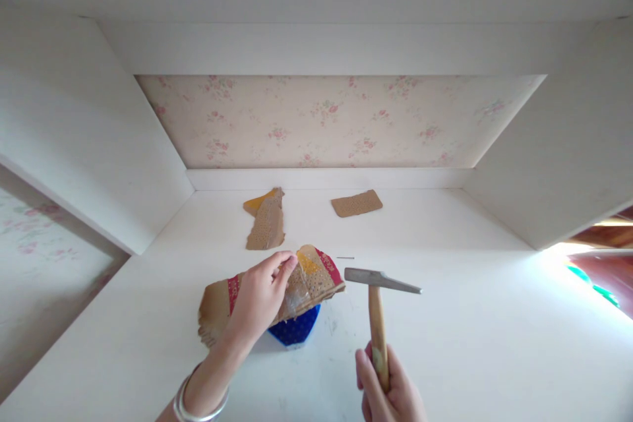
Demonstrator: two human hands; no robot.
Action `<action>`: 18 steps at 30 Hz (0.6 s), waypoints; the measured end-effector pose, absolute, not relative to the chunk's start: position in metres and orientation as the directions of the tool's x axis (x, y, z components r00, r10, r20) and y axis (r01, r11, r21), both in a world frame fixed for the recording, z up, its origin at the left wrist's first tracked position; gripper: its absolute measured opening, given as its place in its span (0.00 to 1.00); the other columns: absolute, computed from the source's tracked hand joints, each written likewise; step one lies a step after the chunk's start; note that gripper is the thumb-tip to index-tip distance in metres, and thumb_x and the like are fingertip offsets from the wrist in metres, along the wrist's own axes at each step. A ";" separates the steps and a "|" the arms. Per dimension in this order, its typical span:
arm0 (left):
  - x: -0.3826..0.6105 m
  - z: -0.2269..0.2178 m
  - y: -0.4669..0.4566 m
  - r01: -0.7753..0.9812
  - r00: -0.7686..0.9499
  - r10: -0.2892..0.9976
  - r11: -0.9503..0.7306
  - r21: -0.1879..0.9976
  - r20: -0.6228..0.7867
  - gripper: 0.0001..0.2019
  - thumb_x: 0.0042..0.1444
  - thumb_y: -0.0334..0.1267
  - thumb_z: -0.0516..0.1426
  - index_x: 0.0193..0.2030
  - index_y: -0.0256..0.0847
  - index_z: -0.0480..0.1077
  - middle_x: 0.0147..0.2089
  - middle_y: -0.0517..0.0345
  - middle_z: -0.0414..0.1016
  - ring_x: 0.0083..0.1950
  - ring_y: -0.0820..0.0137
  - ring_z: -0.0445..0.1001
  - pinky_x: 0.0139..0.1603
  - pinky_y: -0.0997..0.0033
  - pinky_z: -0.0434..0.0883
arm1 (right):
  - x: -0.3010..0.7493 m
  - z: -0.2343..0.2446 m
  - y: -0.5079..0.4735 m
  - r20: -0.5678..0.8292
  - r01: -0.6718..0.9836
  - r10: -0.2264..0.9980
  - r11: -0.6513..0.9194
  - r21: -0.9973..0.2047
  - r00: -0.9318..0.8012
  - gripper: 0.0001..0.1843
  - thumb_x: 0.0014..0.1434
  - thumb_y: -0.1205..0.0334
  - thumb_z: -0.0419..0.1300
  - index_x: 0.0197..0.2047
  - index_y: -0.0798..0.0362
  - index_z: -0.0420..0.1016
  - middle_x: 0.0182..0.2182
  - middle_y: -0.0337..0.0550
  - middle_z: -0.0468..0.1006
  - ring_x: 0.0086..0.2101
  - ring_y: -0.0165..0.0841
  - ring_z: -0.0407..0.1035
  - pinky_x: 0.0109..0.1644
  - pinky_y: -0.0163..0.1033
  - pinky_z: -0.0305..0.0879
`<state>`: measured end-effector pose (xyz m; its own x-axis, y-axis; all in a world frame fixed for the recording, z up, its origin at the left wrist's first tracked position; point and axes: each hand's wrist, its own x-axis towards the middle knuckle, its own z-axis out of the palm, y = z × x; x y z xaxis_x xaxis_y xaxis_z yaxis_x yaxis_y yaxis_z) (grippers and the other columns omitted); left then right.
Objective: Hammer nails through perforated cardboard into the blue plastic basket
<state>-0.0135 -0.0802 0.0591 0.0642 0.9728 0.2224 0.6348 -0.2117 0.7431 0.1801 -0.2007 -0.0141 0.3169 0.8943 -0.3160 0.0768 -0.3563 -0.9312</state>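
Note:
My left hand pinches the top edge of a brown perforated strip with red and yellow patches, which lies over a blue block on the white desk. My right hand grips the wooden handle of a hammer. Its metal head points sideways, just right of the strip. A thin nail lies on the desk just beyond the hammer head.
Two more brown perforated pieces lie farther back: a folded one with a yellow patch and a flat small one. White side panels enclose the desk left and right, with floral wallpaper behind. A silver bangle circles my left wrist.

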 end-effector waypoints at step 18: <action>-0.025 0.040 -0.114 0.623 0.010 0.936 -0.280 0.730 0.351 0.12 0.66 0.46 0.53 0.44 0.42 0.74 0.39 0.55 0.82 0.30 0.71 0.78 0.34 0.76 0.74 | 0.179 0.025 -0.106 -0.234 0.055 0.949 -0.250 -0.967 0.210 0.17 0.59 0.48 0.60 0.32 0.47 0.57 0.10 0.23 0.63 0.09 0.22 0.53 0.13 0.26 0.46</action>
